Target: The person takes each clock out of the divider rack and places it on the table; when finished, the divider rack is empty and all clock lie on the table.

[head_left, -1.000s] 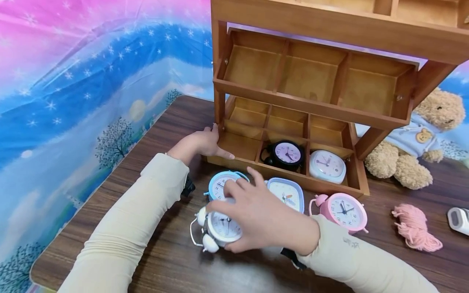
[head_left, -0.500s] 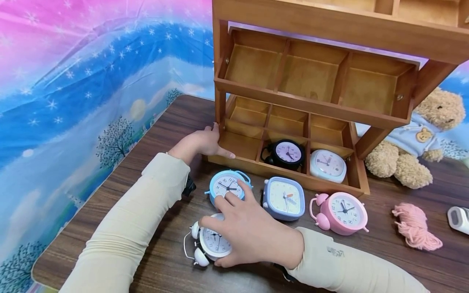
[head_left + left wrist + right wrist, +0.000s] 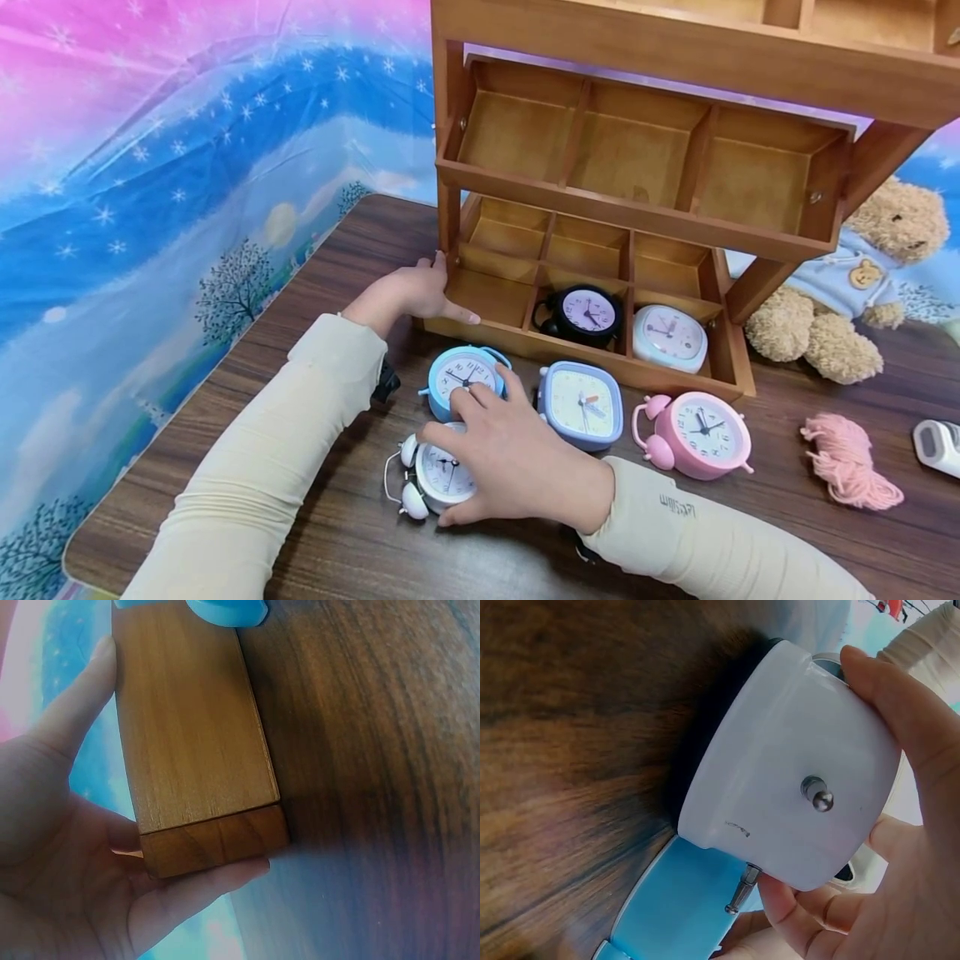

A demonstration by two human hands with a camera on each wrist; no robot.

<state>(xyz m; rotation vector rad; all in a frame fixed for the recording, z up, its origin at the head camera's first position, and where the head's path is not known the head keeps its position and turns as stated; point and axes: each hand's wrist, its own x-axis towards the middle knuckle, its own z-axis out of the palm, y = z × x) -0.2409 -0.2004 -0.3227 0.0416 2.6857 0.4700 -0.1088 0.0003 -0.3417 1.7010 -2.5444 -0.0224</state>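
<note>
My right hand [image 3: 517, 458] holds a white twin-bell alarm clock [image 3: 444, 477] by its rim, face up, low over the table. In the right wrist view the clock's white casing [image 3: 802, 765] shows two metal feet, with thumb and fingers on opposite sides. Just beyond it lies a light-blue alarm clock [image 3: 459, 375], partly covered by my right fingers. My left hand [image 3: 420, 292] grips the front left corner of the wooden shelf [image 3: 483, 332]. Seen from the left wrist, the thumb lies along one side of that wooden corner [image 3: 199, 720] and a finger runs along its end.
A square blue clock [image 3: 581, 407] and a pink twin-bell clock [image 3: 708, 437] lie before the shelf. Its lowest tier holds a black clock [image 3: 588, 315] and a pale-blue clock [image 3: 670, 339]. Pink yarn [image 3: 851, 460] and a teddy bear [image 3: 862, 275] are at right.
My right hand and the white clock have moved left and toward me, then slightly back away from me, uncovering the square blue clock. My left hand stays on the shelf corner.
</note>
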